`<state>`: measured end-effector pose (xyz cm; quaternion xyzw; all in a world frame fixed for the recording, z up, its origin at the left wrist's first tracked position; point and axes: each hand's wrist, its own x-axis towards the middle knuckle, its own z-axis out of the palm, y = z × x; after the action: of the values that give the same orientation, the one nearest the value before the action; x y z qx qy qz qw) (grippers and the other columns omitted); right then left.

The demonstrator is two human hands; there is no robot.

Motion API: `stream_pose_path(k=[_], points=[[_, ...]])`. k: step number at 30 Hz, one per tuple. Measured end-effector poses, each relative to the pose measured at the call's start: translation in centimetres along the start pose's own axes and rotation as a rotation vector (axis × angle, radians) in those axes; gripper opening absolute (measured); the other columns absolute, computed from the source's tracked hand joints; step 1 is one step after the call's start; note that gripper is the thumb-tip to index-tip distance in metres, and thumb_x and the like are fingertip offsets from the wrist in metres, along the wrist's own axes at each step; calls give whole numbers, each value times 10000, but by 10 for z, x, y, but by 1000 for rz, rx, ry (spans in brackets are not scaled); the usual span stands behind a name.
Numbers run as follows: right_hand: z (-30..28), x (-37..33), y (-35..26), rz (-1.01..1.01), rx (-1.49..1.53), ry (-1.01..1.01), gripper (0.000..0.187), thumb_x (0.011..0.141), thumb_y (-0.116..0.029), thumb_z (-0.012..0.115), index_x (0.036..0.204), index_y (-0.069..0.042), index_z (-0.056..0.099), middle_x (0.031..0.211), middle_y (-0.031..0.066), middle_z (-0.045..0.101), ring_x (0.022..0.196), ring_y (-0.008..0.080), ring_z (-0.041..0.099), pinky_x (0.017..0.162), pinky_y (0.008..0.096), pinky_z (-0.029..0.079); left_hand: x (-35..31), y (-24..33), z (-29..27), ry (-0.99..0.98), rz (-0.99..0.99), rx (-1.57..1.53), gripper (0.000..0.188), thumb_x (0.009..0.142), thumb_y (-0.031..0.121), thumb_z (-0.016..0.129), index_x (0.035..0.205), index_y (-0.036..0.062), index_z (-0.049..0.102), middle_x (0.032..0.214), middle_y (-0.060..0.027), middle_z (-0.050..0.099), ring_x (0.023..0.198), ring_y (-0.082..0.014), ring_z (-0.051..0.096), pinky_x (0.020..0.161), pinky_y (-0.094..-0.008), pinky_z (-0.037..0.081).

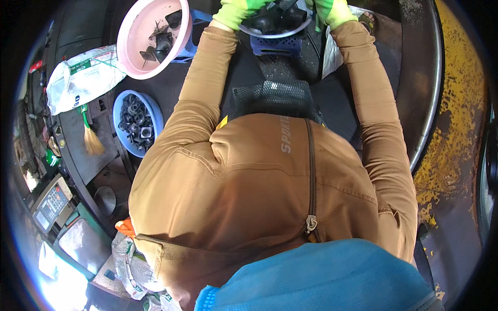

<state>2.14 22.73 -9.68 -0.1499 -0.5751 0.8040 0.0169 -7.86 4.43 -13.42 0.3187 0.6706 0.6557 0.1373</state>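
Both my hands are at the top edge of the head view in yellow-green gloves, partly cut off by it. My left hand [239, 11] reaches over the left side of a pale basin [277, 36] holding black moulded-looking parts [275, 19]. Its fingertips run out of the picture by the parts, so its grip is hidden. On the basin's right side is my right hand [334, 10], its fingers also beyond the edge. Beneath the basin stands a blue plastic stool [277, 46].
To the left, a pink basin [136, 39] holds several black pieces beside a blue stool [199, 26]. Nearer are a blue tub [157, 116] of black parts, a white sack [85, 78] and a straw hand broom [92, 140]. Rusty yellow metal [448, 114] curves along the right.
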Motion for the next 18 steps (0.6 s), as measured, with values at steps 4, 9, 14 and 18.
stream_pose_path(k=[4, 9, 14, 18], points=[[10, -17, -2, 7, 271, -266, 163, 919, -169, 590, 1023, -67, 663, 679, -70, 597, 476, 17, 433, 443, 158, 314, -22, 61, 15, 157, 437, 353, 811, 645, 235, 853, 1326, -15, 492, 1168, -157, 609, 1151, -271, 556, 983, -383, 435], [10, -27, -8, -19, 164, -220, 239, 951, -284, 598, 1069, -81, 647, 720, -58, 597, 497, 26, 460, 450, 158, 341, -22, 99, 6, -30, 459, 558, 489, 662, 214, 820, 1077, 37, 629, 1032, -100, 655, 997, -248, 617, 881, -365, 475], [-1, -27, -10, 26, 68, -114, 216, 972, -218, 482, 865, -58, 581, 682, 8, 533, 567, 108, 491, 532, 235, 408, -25, 105, -4, 208, 213, -547, 414, 957, 326, 551, 1244, 30, 579, 1155, -95, 639, 995, -176, 609, 888, -302, 482], [1, -29, 9, -144, -115, -310, 264, 965, -200, 579, 1160, -22, 586, 834, -45, 549, 687, 48, 476, 601, 191, 394, -33, 101, 15, 125, 170, -421, 420, 946, 325, 566, 1241, 26, 574, 1152, -97, 628, 1055, -187, 593, 952, -326, 459]])
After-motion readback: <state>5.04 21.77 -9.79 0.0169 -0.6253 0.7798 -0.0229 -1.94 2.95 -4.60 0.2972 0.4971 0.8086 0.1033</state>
